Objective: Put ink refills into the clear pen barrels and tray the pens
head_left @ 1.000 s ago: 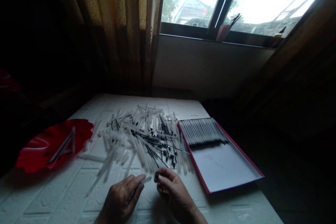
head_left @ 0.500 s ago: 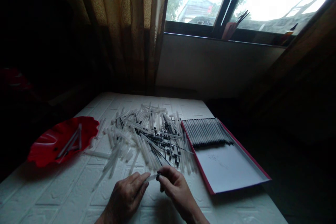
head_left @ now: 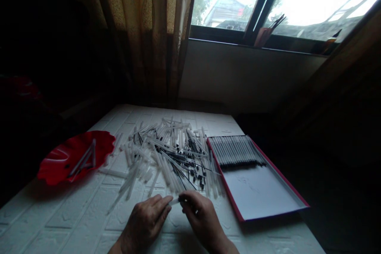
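Low over the near part of the table, my left hand [head_left: 145, 218] pinches a translucent pen barrel [head_left: 174, 202], whose end sticks out toward the right. At that end, the fingers of my right hand [head_left: 203, 215] are closed on a small black pen cap [head_left: 180, 198]. The cap touches the barrel; how far it is pushed on is hidden by my fingers. Just beyond both hands lies a loose pile of clear pen barrels [head_left: 168, 168], thin black refills [head_left: 178, 160] and small black caps [head_left: 202, 186].
To the right, a shallow red-edged box [head_left: 262, 200] holds a row of pens [head_left: 236, 151] with black ends. A red scalloped dish [head_left: 53, 166] with several barrels stands at the left. The white brick-patterned table [head_left: 74, 222] meets a wall below the window [head_left: 223, 0].
My hands stay together on the barrel and cap; the right fingers have curled further over the cap. The whole view has shifted slightly.
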{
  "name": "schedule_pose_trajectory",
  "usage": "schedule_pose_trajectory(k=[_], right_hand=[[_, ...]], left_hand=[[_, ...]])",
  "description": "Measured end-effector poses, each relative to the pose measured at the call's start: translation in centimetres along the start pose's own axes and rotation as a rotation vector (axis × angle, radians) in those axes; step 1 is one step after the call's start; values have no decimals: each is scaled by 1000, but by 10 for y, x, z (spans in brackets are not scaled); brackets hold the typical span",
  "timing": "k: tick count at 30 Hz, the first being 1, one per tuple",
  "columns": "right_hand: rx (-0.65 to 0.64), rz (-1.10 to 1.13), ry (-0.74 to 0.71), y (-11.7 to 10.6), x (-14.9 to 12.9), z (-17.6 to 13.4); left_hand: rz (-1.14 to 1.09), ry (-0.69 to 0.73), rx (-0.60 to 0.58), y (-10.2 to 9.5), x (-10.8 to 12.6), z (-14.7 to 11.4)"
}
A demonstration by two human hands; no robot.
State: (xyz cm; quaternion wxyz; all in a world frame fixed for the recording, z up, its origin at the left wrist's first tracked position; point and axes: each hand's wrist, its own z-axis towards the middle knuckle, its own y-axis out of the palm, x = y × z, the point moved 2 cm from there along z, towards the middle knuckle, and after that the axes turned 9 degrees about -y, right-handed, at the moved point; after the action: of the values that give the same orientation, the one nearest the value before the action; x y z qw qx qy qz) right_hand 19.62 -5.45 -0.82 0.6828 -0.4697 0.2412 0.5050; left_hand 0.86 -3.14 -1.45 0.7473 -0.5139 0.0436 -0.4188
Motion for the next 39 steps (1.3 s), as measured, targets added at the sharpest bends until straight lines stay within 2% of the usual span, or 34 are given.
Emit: schedule_pose_trajectory(k=[2, 7, 16, 19, 21, 28, 35, 39], right_hand=[[-35, -72, -64, -2, -1, 0], [-126, -130, -62, -3, 0, 3], [-352, -473, -114, -10, -7, 10], [-396, -524, -142, -10, -6, 11], [-391, -500, -141, -7, -4, 11], [-257, -322, -53, 5, 8, 4], [-155, -243, -49, -7, -7, -3], [-155, -305, -79, -6, -9, -5]], left_hand=[[-4, -6, -18, 0, 0, 0], [-23, -2, -27, 0, 0, 0], [-17, -5, -75, -2, 3, 2], [7, 11, -82, -3, 4, 1], [15, 23, -80, -3, 4, 1], [14, 58, -42, -3, 5, 2], [-29, 5, -79, -4, 4, 3], [-22, 26, -66, -3, 5, 2]])
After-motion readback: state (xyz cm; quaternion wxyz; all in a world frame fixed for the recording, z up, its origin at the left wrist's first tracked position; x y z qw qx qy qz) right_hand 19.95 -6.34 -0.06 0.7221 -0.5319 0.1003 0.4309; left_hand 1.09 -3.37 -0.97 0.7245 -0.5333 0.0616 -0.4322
